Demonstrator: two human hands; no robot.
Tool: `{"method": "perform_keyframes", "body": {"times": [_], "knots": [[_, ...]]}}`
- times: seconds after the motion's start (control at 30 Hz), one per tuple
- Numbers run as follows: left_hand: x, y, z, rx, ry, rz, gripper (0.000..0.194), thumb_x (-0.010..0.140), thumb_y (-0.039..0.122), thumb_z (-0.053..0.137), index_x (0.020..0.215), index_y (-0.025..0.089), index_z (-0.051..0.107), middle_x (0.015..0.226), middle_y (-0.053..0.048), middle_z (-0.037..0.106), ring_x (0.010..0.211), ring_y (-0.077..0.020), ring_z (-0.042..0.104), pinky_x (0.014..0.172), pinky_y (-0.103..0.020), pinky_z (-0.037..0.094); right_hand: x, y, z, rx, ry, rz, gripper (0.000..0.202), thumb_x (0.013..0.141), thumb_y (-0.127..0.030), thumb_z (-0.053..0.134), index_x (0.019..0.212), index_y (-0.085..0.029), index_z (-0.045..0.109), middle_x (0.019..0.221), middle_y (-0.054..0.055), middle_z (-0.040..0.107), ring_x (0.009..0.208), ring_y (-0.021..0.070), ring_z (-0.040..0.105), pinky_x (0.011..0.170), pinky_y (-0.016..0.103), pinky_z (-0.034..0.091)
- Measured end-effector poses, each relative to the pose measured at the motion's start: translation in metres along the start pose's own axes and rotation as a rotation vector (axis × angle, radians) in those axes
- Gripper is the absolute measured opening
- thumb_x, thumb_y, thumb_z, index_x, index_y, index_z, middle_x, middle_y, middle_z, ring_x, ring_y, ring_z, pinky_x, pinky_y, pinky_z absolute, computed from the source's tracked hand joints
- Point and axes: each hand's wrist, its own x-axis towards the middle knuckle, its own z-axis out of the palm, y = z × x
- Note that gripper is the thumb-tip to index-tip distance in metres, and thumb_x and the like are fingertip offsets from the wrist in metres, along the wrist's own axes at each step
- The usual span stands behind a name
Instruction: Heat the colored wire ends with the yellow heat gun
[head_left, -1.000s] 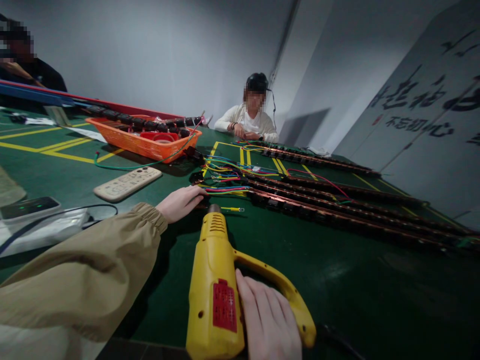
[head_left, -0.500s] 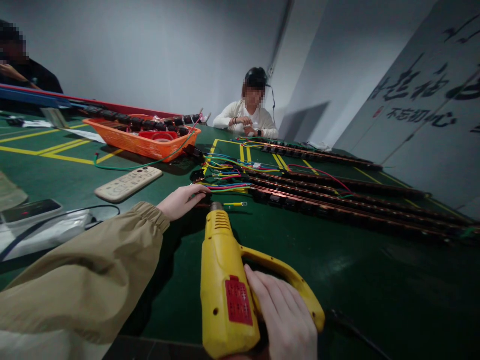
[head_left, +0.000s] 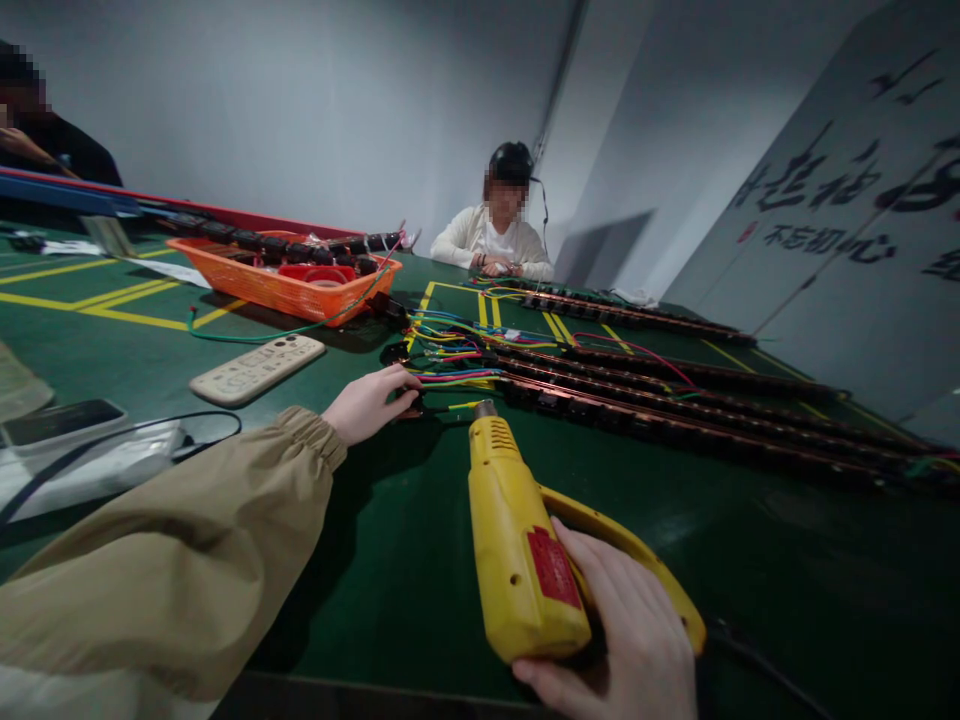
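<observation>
One yellow plastic heat gun clamped in the right hand, one yellow-ended wire by the gun's nozzle, left hand left of the gun, grip unclear, one orange plastic basket farther left

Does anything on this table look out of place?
A green wire trails from the orange basket and curves loosely across the table near the beige remote, which looks untidy. No spill or damage is visible.
</observation>
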Motion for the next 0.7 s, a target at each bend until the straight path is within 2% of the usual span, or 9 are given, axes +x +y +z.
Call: {"method": "perform_keyframes", "body": {"times": [0.27, 0.5, 0.57, 0.7], "knots": [[0.002, 0.007, 0.01, 0.142, 0.119, 0.079, 0.025, 0.09, 0.037, 0.046, 0.09, 0.02, 0.064, 0.094, -0.002, 0.067, 0.091, -0.0175, 0.06, 0.079, -0.032, 0.036, 0.0, -0.009, 0.001, -0.053, -0.035, -0.012, 0.089, 0.066, -0.076, 0.052, 0.125, -0.009, 0.045, 0.112, 0.013, 0.06, 0.096, 0.0265, 0.057, 0.08, 0.038, 0.042], [0.004, 0.002, 0.011, 0.092, 0.12, 0.056, 0.026, 0.087, 0.04, 0.051, 0.096, 0.022, 0.067, 0.096, -0.003, 0.069, 0.089, -0.019, 0.062, 0.079, -0.031, 0.039, 0.003, -0.025, 0.009, -0.018, -0.015, -0.068, 0.096, 0.062, -0.081, 0.049, 0.123, -0.006, 0.047, 0.109, 0.014, 0.061, 0.094, 0.027, 0.057, 0.082, 0.038, 0.039], [0.005, 0.0, 0.011, 0.018, 0.105, 0.042, 0.027, 0.086, 0.042, 0.052, 0.094, 0.021, 0.068, 0.094, -0.003, 0.069, 0.085, -0.0184, 0.063, 0.075, -0.029, 0.041, 0.003, -0.035, 0.014, 0.036, 0.007, -0.024, 0.096, 0.064, -0.084, 0.043, 0.123, -0.008, 0.048, 0.11, 0.013, 0.061, 0.095, 0.0273, 0.057, 0.084, 0.039, 0.038], [0.005, -0.002, 0.012, -0.114, 0.096, 0.006, 0.028, 0.083, 0.043, 0.055, 0.091, 0.02, 0.069, 0.089, -0.003, 0.068, 0.081, -0.0168, 0.062, 0.071, -0.026, 0.044, 0.004, -0.053, 0.026, 0.184, 0.153, 0.161, 0.093, 0.071, -0.086, 0.018, 0.117, -0.015, 0.054, 0.105, 0.01, 0.063, 0.093, 0.0268, 0.057, 0.085, 0.041, 0.036]]}}
